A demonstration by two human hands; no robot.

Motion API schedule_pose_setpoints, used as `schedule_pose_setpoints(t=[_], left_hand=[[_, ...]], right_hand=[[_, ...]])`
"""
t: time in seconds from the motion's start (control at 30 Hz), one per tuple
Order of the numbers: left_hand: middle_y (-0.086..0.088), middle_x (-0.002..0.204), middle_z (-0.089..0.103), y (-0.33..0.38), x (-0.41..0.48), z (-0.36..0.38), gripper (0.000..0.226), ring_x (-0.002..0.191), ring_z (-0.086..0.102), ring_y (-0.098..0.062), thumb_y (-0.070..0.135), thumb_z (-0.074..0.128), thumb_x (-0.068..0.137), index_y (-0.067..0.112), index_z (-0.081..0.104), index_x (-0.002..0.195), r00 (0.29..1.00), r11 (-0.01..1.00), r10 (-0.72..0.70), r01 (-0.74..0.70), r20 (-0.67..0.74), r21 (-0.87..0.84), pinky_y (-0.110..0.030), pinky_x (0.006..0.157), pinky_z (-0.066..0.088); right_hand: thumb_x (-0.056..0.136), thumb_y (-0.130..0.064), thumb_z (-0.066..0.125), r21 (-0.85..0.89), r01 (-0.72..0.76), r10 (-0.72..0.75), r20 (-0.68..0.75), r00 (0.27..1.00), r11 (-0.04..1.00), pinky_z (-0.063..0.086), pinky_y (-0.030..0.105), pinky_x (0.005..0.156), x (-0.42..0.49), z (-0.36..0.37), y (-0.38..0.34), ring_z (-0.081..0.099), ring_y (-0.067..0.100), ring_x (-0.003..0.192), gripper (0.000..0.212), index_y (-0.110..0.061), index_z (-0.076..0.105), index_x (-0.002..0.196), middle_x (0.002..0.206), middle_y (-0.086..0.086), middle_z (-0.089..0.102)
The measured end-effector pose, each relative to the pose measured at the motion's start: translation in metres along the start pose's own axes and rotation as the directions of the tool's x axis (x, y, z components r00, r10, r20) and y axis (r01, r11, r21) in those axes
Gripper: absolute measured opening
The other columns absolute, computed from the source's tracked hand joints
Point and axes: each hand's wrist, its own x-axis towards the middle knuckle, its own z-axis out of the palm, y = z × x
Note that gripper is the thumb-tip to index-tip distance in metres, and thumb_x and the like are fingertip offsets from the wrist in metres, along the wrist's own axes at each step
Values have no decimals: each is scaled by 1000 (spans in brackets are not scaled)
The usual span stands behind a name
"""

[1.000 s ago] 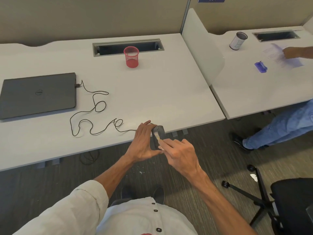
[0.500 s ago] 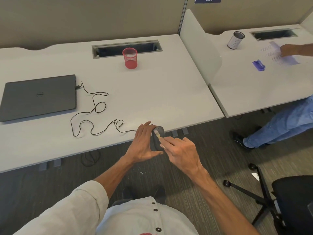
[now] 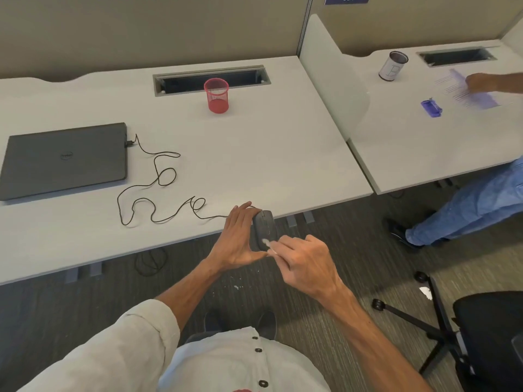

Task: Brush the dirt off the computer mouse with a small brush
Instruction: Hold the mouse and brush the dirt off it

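Observation:
A dark grey wired computer mouse (image 3: 263, 225) is held off the front edge of the white desk (image 3: 254, 154), tilted with its top facing me. My left hand (image 3: 236, 239) grips it from the left side and underneath. My right hand (image 3: 304, 263) pinches a small pale brush (image 3: 267, 244) whose tip touches the lower part of the mouse's top. Most of the brush is hidden by my fingers. The mouse's black cable (image 3: 158, 190) snakes across the desk to a closed grey laptop (image 3: 63, 159).
A red mesh pen cup (image 3: 216, 95) stands by the cable slot at the back. A divider panel (image 3: 334, 80) separates a second desk, where another person's hand (image 3: 481, 82) moves papers. A black office chair (image 3: 481, 335) stands at lower right. White specks lie on the carpet.
The brush tip has slid from the upper part of the mouse down toward its lower end. My left hand keeps the same hold. The other person's hand has shifted on the papers.

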Motion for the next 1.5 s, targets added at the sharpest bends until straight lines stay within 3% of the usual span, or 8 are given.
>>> schedule_pose_setpoints(t=[0.2,0.43,0.6,0.8,1.07,1.17,1.3,1.5], left_hand=[[-12,167,38,3,4,-2,114,167,22,-28,67,88,79,7,38,161,1000,1000,8,-7,-23,5,-55,138,14],[-11,165,40,1,0,0,113,165,24,-28,65,90,78,8,39,160,1000,1000,-4,4,-20,2,-56,137,18],[-12,168,36,0,1,-2,119,166,21,-27,75,86,76,8,36,162,1000,1000,4,-4,10,25,-53,139,14],[-11,168,38,1,4,-3,118,167,21,-27,69,90,77,7,37,162,1000,1000,4,-4,3,28,-53,138,15],[-11,167,38,0,2,-3,120,167,21,-27,71,90,75,7,36,161,1000,999,-22,22,-14,30,-54,138,14],[-12,168,38,0,3,-2,120,167,21,-28,69,91,75,7,35,162,1000,999,-27,27,-4,36,-55,138,14],[-11,169,35,2,3,-2,121,167,19,-27,68,92,74,7,34,162,999,999,-35,35,8,29,-55,138,14],[-11,170,34,5,4,-2,122,167,19,-27,69,92,74,8,33,162,998,998,-64,65,-14,18,-55,139,12]], right_hand=[[94,-30,86,-57,10,-8,34,999,998,46,26,57,5,3,0,76,13,69,31,-18,83,122,100,-5,83],[104,-37,64,34,-43,38,141,989,999,32,25,60,-11,-3,3,67,7,65,21,-27,82,104,84,-12,77],[103,-37,64,168,-122,118,32,993,978,42,22,57,-1,-15,13,62,1,65,20,-30,82,102,88,-15,78],[97,-25,82,54,-121,124,-62,990,991,32,22,60,10,-4,22,73,11,68,22,-21,83,119,98,-6,83],[100,-31,72,204,-156,150,48,988,966,49,26,54,-20,7,19,68,5,65,13,-26,84,100,87,-12,80],[102,-31,75,368,-396,433,-20,901,841,41,9,57,-19,4,17,55,-8,59,11,-29,86,104,87,-21,78],[104,-31,76,636,-605,751,59,658,479,56,37,47,-6,9,8,64,12,52,11,-33,87,103,72,-17,76],[103,-29,76,617,-654,777,107,620,437,60,43,53,-8,17,-3,68,16,52,14,-27,89,97,71,-12,79]])
